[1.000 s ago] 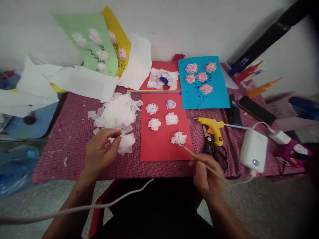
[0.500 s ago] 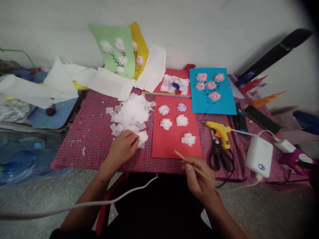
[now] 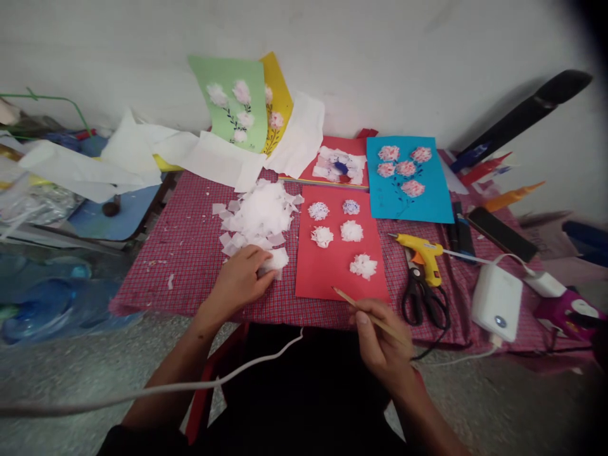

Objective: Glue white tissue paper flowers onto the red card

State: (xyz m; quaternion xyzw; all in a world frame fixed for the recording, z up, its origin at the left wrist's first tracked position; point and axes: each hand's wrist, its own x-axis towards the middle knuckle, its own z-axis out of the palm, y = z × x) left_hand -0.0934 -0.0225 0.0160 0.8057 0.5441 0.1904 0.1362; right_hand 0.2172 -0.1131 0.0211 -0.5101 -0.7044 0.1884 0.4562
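Left hand (image 3: 240, 282), fingers curled, closed over a white tissue wad (image 3: 277, 259) at lower centre, beside a red card (image 3: 323, 285); the right hand (image 3: 382, 339) pinched a wooden stick (image 3: 375, 320), its tip over the card.

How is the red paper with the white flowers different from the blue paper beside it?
The red sheet has pale flowers, white or blue-speckled, while the blue sheet has pink-tipped ones. The red sheet's flowers stand apart with no stems; the blue sheet's are bunched above dark drawn stems. Both sheets are rectangular, lie on the checked cloth, and carry five tissue flowers.
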